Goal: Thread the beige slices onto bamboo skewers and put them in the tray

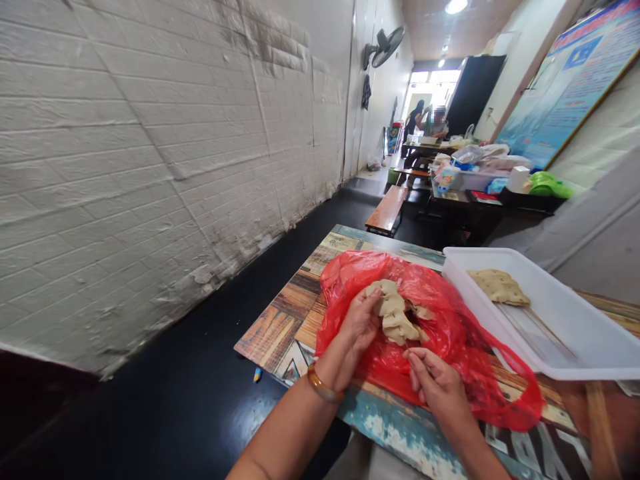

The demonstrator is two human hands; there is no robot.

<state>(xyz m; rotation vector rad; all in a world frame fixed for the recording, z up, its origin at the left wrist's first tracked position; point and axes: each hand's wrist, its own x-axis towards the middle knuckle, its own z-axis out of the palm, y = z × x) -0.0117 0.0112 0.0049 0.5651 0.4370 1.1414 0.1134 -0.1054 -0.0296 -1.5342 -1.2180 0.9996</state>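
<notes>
Between left hand (361, 321) gripping its edge and right hand (437, 377) pinching a stick (407, 346) is a beige sheet (393, 311).

1. On the left we see a white brick-patterned wall (150, 133), with a dark fan (386, 49) mounted farther along.
2. Far off, we see two people (413, 123).
3. On the right we see a blue poster (570, 87).
4. We notice a brown bench (389, 207) on the dark floor (195, 373).

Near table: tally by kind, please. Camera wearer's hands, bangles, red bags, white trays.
Hands: 2 (left hand, right hand)
Bangles: 1 (amber-brown bangle, left wrist)
Red bags: 1 (red plastic bag)
White trays: 1 (white tray)
Total: 5
</notes>
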